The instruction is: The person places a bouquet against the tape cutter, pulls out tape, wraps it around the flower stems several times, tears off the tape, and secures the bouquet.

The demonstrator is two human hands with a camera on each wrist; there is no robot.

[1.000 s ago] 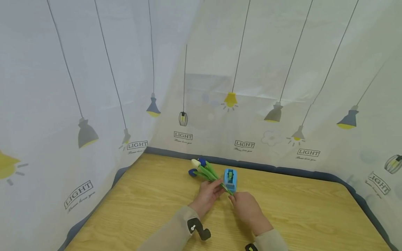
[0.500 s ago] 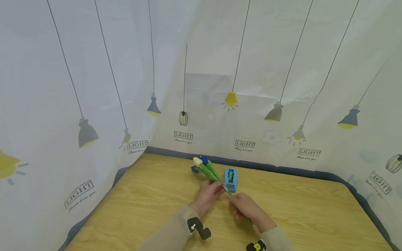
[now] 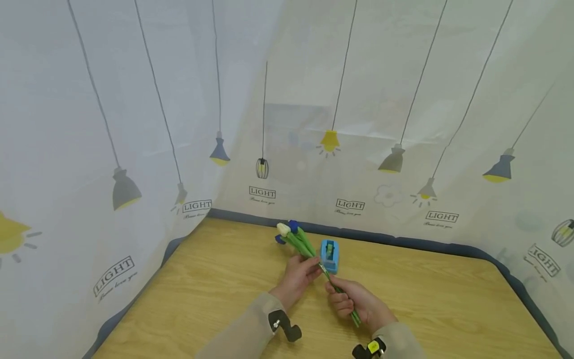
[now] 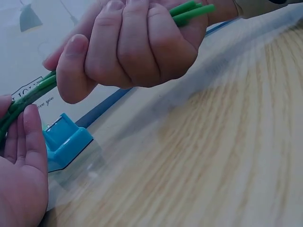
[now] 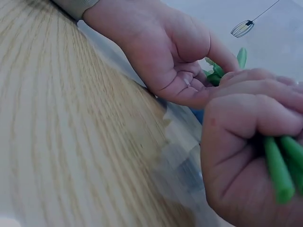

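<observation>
A small bunch of artificial tulips [image 3: 301, 242], one cream head and blue ones, lies slanted between both hands with its heads to the far left. My left hand [image 3: 296, 278] pinches the green stems just below the leaves, thumb on top. Lower down, my right hand [image 3: 358, 301] has its fingers curled round the same stems, and the cut ends [image 4: 194, 14] poke out past its palm. Between the hands a shiny patch shows on the stems. Just beyond the fingers stands a blue tape dispenser [image 3: 329, 256] on the table. Leaves are partly hidden by hands in the right wrist view.
The wooden table [image 3: 439, 294] meets a dark blue padded edge [image 3: 403, 243] at the back and sides. Behind it hangs a pale curtain [image 3: 305, 169] printed with lamps and LIGHT labels. Each sleeve carries a black wrist mount [image 3: 284, 325].
My right hand has shifted down and right from beside the dispenser and turned, with the stem ends now showing below it. The flower heads have moved slightly up and right; the left hand barely moved.
</observation>
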